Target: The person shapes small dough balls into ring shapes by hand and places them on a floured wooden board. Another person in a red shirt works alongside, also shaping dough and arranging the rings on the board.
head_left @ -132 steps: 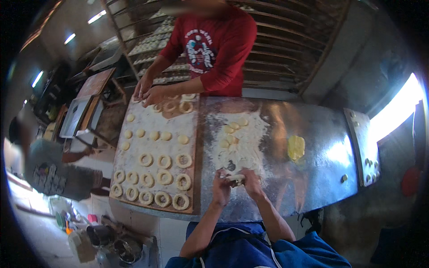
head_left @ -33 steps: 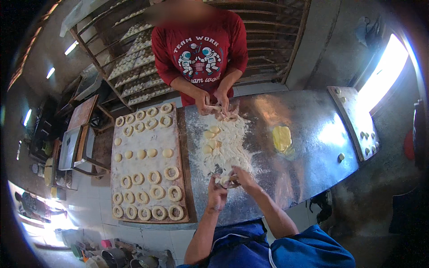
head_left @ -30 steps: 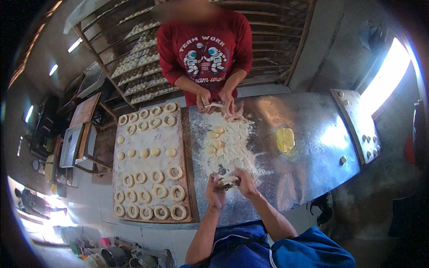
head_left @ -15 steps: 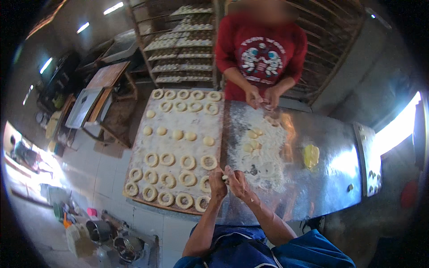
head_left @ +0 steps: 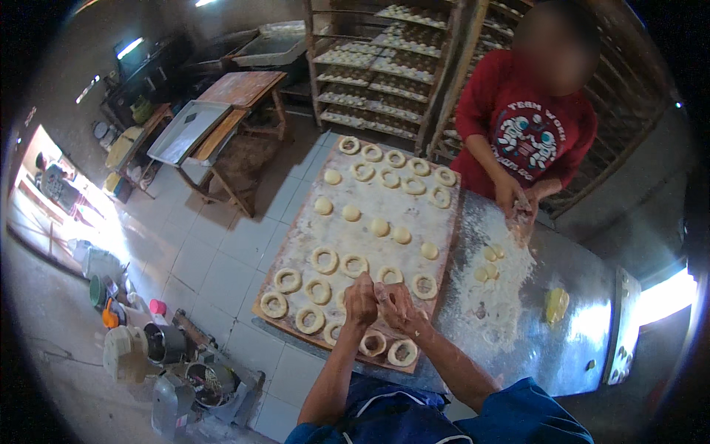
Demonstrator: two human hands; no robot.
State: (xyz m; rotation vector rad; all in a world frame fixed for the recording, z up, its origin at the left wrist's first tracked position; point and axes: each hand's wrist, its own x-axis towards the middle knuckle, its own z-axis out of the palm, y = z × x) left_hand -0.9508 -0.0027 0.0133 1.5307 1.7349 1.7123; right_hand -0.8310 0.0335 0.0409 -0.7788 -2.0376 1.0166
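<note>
My left hand is curled closed above the near part of a floured wooden board. Close against it is my right hand, its fingers bent inward. A small pale piece of dough showed between the two hands half a second ago; now the fingers hide it. Beneath and around my hands lie several dough rings, one just right of them and another to the left. Farther up the board, round dough balls sit in a row, with more rings at the far edge.
A metal table adjoins the board, bearing scattered flour, dough pieces and a yellow lump. Across it a co-worker in a red shirt handles something. Tray racks stand behind; machines stand lower left.
The view has swung left, so the board appears farther right. My hands, formerly at the board's right edge, are now over its near rings. The pale dough between them has gone out of sight.
</note>
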